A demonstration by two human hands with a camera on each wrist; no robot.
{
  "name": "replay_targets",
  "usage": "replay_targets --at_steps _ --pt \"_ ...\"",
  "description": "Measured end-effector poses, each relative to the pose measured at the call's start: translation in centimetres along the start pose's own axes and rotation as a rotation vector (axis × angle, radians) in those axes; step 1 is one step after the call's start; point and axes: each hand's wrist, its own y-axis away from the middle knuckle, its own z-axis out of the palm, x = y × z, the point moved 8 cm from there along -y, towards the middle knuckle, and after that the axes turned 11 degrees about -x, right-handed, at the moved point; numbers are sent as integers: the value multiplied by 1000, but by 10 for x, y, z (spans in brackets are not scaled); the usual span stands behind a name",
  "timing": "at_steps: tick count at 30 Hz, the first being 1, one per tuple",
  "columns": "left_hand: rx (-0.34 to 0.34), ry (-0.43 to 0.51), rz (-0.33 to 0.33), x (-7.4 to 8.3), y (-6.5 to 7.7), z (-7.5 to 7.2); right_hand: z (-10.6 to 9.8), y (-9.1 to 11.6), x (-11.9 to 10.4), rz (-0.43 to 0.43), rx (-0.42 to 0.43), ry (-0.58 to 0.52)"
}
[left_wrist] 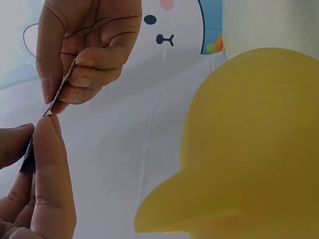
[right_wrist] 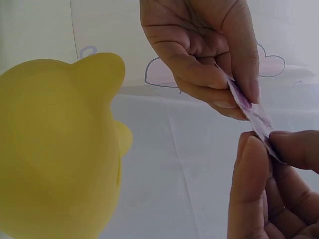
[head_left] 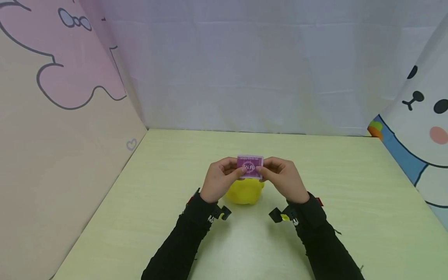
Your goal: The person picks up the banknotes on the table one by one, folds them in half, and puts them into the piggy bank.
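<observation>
Both hands hold a small folded purple banknote (head_left: 250, 166) up between them in the head view. My left hand (head_left: 222, 179) pinches its left side between thumb and fingers. On its right side, my right hand (head_left: 285, 179) does the same. Both wrist views show the note nearly edge-on; in the right wrist view the note (right_wrist: 258, 121) spans from one hand's fingers to the other's. Just below the hands in the head view sits a rounded yellow figure (head_left: 244, 192), its upper part hidden behind the note and fingers. Smooth with rounded bumps, the figure (right_wrist: 55, 149) looms large in the right wrist view.
A pale yellow-green table (head_left: 168, 175) lies beneath the hands. White cloth (head_left: 245, 77) hangs along its back edge, and printed cartoon panels flank it, including a bear (head_left: 420, 128) at the right. Dark sleeves carry small wrist cameras.
</observation>
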Motion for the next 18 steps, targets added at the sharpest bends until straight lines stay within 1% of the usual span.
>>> replay_targets --at_steps 5,12,18 --pt "4 0 10 -1 -1 0 1 0 1 -10 -1 5" --pt "18 -21 52 2 0 -1 2 -2 3 -6 -11 -2" --pt "19 -12 38 1 -1 -2 2 -2 3 1 -6 13"
